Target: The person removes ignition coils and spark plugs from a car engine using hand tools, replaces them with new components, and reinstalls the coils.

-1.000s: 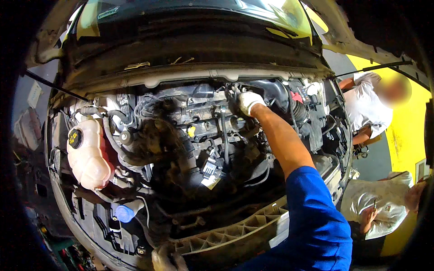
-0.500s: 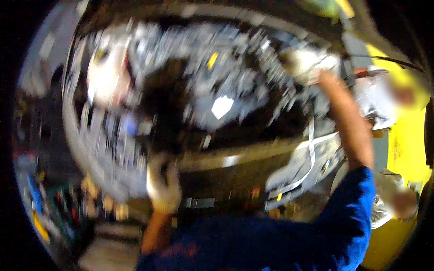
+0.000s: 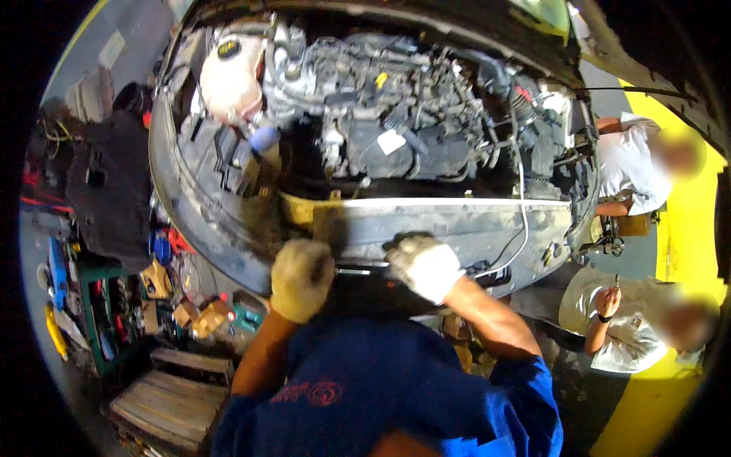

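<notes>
My left hand (image 3: 302, 280), in a pale work glove, is closed at the front edge of an open car engine bay. Beside its fingers a thin silver rod-like piece (image 3: 354, 271) shows; whether the hand grips it I cannot tell. My right hand (image 3: 426, 266), in a white glove with darkened fingertips, is just right of it, fingers curled over the front edge. What lies under those fingers is hidden. Beyond the hands runs the front crossmember (image 3: 457, 217), with the engine (image 3: 396, 114) behind it. A pale cable (image 3: 525, 221) hangs down over the crossmember on the right.
A whitish coolant tank (image 3: 232, 80) and a blue cap (image 3: 264, 139) sit in the left of the bay. The raised hood (image 3: 647, 68) is upper right. Two people in white shirts (image 3: 632, 167) are at the right. Boxes (image 3: 205, 316) and a wooden step (image 3: 164, 404) stand lower left.
My right hand has come back from the far right of the engine bay to the front edge, near my left hand. My left hand has closed, and the view has shifted and sharpened.
</notes>
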A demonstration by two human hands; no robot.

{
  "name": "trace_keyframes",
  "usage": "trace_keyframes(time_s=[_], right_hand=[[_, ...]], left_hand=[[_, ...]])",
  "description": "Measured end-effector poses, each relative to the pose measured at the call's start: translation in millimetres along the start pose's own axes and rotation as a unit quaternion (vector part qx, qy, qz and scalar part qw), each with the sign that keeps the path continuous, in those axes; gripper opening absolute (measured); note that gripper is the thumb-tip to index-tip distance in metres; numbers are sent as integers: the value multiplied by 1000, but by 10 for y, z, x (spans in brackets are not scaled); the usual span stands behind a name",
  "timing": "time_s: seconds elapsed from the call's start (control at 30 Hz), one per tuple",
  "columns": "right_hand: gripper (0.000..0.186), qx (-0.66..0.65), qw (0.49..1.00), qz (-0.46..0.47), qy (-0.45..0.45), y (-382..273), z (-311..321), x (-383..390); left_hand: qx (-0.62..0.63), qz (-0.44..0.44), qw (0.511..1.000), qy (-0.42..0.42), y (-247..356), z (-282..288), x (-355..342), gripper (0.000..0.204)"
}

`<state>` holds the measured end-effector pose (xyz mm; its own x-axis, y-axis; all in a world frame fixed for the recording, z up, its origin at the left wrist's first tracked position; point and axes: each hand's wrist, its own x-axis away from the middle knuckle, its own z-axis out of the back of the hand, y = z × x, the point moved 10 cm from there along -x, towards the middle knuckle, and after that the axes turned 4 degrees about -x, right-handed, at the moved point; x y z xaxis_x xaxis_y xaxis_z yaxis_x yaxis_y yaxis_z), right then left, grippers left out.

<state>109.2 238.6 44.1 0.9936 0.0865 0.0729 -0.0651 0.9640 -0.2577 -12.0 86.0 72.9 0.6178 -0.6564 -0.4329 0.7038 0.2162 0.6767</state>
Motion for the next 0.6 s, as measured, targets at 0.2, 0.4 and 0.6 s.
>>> trace_keyframes(time_s=[0.2, 0.4, 0.6], right_hand=[[16, 49, 995, 78, -33, -243, -76, -245], [19, 66, 996, -3, -61, -243, -110, -314], [19, 51, 994, 12, -97, -218, -292, -395]], left_hand=[[-87, -29, 992, -86, 180, -374, 275, 37], [-112, -47, 988, -99, 192, -506, 304, 38], [-129, -56, 986, -94, 196, -503, 331, 40]])
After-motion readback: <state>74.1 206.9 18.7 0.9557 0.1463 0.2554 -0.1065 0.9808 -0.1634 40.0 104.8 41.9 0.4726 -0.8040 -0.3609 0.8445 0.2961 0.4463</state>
